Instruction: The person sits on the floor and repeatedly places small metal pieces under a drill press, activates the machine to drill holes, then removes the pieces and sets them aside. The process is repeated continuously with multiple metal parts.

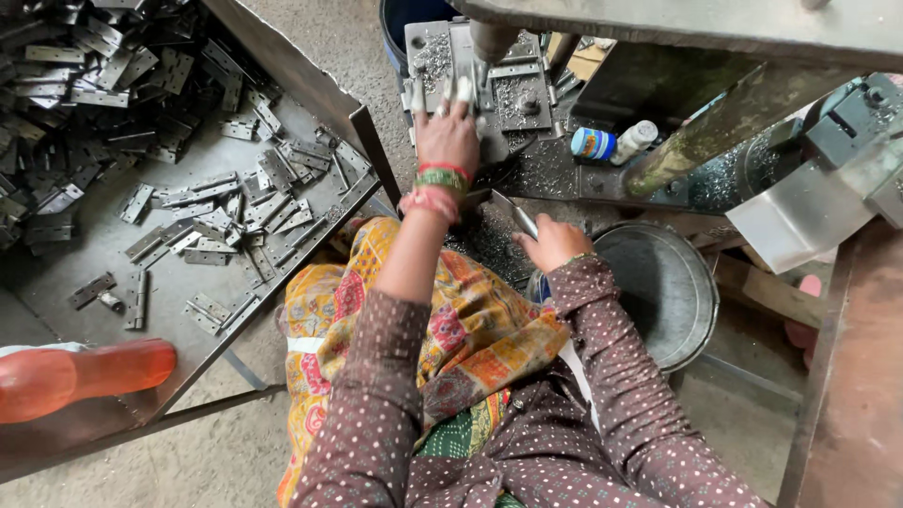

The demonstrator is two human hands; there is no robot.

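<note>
My left hand [448,132] reaches forward onto the grey bed of a press machine [519,99], fingers spread and taped white at the tips, resting beside the round punch [491,42]. Whether it pinches a small metal piece there is hidden. My right hand [550,243] stays near my lap, closed on a flat metal strip [513,214] that points up and left. Bangles and red thread circle my left wrist. Metal chips cover the machine bed around both hands.
A large metal tray [56,292] at left holds several grey hinge plates [235,207]. A round steel bowl [668,282] sits right of my right hand. A small blue-and-white bottle [611,143] lies on the machine. An orange bottle [80,374] lies at the lower left.
</note>
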